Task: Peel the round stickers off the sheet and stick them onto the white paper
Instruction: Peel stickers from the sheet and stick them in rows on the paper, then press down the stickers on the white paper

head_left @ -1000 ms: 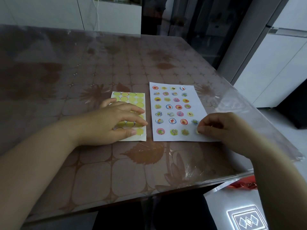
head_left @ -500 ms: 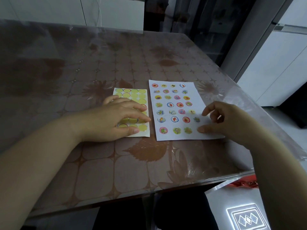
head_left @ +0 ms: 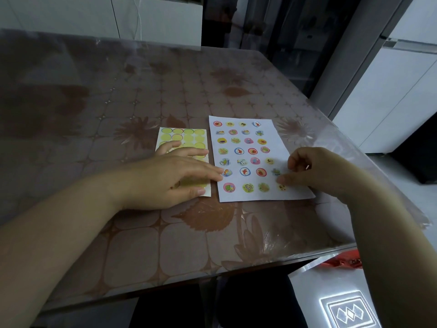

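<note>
Left hand lay flat and empty on the yellow sticker sheet on the desk, right hand, loosely curled and holding nothing visible, touched the white paper by the near-row sticker, so placing looked done, next likely peeling another farther up.

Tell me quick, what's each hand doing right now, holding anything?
Left hand: open, flat on the sticker sheet, holding nothing.
Right hand: fingers loosely curled, thumb on the white paper, no sticker visibly held.
</note>
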The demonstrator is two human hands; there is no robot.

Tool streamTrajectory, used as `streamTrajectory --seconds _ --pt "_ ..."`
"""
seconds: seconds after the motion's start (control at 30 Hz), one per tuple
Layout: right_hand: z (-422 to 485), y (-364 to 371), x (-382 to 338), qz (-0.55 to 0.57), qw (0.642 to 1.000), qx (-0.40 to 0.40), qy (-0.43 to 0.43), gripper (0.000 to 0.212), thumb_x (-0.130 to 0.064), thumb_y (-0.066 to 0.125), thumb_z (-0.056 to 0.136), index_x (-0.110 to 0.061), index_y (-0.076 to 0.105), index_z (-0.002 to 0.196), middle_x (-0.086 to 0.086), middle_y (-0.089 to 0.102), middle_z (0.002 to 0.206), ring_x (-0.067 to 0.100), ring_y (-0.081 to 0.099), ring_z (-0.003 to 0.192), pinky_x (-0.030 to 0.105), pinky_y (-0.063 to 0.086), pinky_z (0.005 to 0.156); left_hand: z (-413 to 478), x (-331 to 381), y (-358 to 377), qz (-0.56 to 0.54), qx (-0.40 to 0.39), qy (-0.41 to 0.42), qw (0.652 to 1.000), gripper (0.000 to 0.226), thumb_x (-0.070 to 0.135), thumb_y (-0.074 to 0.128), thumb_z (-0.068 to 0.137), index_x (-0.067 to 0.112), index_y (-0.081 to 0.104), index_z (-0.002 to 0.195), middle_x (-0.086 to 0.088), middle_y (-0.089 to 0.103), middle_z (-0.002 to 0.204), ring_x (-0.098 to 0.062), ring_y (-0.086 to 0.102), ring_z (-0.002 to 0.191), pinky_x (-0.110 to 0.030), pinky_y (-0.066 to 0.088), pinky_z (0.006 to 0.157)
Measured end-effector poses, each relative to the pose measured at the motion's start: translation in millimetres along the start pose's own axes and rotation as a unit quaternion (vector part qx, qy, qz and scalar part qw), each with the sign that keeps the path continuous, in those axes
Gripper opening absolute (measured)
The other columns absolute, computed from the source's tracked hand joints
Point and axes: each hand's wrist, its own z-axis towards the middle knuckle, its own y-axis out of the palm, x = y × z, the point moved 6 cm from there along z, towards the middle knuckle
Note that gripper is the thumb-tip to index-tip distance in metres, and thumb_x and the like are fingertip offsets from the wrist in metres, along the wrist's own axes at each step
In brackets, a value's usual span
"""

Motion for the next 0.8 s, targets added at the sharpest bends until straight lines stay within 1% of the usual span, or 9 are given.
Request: streamTrajectory --seconds 0.2,0.37,0.43,0.5,0.57,0.63,0.7,0.77,0.8 --pt "-3 2 -1 0.016 1.000 0.008 -0.017 0.022 -0.024 0.079 0.068 -0.017 0.058 0.071 0.000 0.051 0.069 0.011 0.041 0.058 0.022 0.033 0.050 -1 1 -1 -0.005 0.001 0.004 1.000 0.058 0.064 0.019 0.073 0.050 0.041 0.125 0.046 0.032 0.127 0.012 0.004 0.132 -0.020 -0.014 0.108" --pt "-11 -3 1 0.054 0.998 0.012 -0.037 0.015 -0.028 0.071 0.076 -0.016 0.063 0.072 0.000 0.058 0.071 0.013 0.048 0.062 0.025 0.037 0.059 -2 3 -1 -0.020 0.015 0.011 1.000 0.054 0.063 0.025 0.074 0.049 0.045 0.122 0.044 0.035 0.126 0.011 0.011 0.131 -0.025 -0.010 0.111" --pt "-13 -10 -4 0.026 0.998 0.028 -0.054 0.017 -0.030 0.064 0.082 -0.014 0.064 0.077 0.001 0.061 0.073 0.014 0.050 0.065 0.026 0.038 0.061 -2 4 -2 -0.027 0.023 0.019 0.999 0.049 0.062 0.029 0.076 0.049 0.049 0.119 0.042 0.040 0.125 0.011 0.016 0.129 -0.027 -0.007 0.112" --pt "-11 -16 -18 -0.020 0.994 0.048 -0.096 0.018 -0.029 0.057 0.087 -0.013 0.064 0.083 -0.003 0.062 0.078 0.011 0.052 0.069 0.021 0.040 0.064 -2 6 -3 -0.025 0.036 0.031 0.999 0.044 0.060 0.033 0.077 0.049 0.052 0.115 0.038 0.045 0.124 0.011 0.020 0.126 -0.024 -0.001 0.111" --pt "-8 -15 -41 -0.067 0.986 0.037 -0.150 0.012 -0.028 0.052 0.090 -0.022 0.063 0.089 -0.013 0.059 0.084 0.002 0.054 0.074 0.010 0.039 0.065 -1 8 -4 -0.020 0.049 0.045 0.998 0.040 0.057 0.037 0.079 0.048 0.054 0.114 0.033 0.047 0.123 0.010 0.022 0.122 -0.019 0.004 0.108" --pt "2 -9 -63 -0.121 0.970 0.010 -0.209 0.018 -0.027 0.047 0.093 -0.030 0.060 0.105 -0.013 0.055 0.098 0.003 0.054 0.083 0.013 0.039 0.072 -1 8 -5 -0.013 0.060 0.052 0.997 0.037 0.055 0.039 0.081 0.047 0.054 0.114 0.029 0.046 0.124 0.009 0.023 0.118 -0.015 0.007 0.104" --pt "22 1 -77 -0.172 0.956 -0.013 -0.239 0.029 -0.029 0.043 0.095 -0.031 0.053 0.122 -0.005 0.049 0.119 0.011 0.053 0.099 0.023 0.041 0.088 0 5 -7 -0.011 0.067 0.036 0.997 0.039 0.056 0.037 0.081 0.047 0.052 0.117 0.028 0.043 0.125 0.009 0.022 0.117 -0.013 0.007 0.103" --pt "46 12 -87 -0.227 0.941 -0.028 -0.249 0.038 -0.032 0.039 0.096 -0.032 0.044 0.133 -0.001 0.040 0.137 0.019 0.041 0.123 0.035 0.033 0.105 2 -1 -10 -0.005 0.092 0.003 0.996 0.044 0.057 0.034 0.080 0.046 0.048 0.121 0.027 0.041 0.127 0.006 0.022 0.120 -0.013 0.005 0.104" --pt "56 19 -90 -0.250 0.933 -0.037 -0.257 0.041 -0.033 0.039 0.096 -0.032 0.040 0.136 -0.001 0.036 0.142 0.021 0.033 0.130 0.039 0.028 0.110 4 -4 -12 0.004 0.109 -0.017 0.994 0.047 0.058 0.032 0.080 0.044 0.046 0.123 0.026 0.041 0.128 0.004 0.021 0.122 -0.014 0.003 0.104"
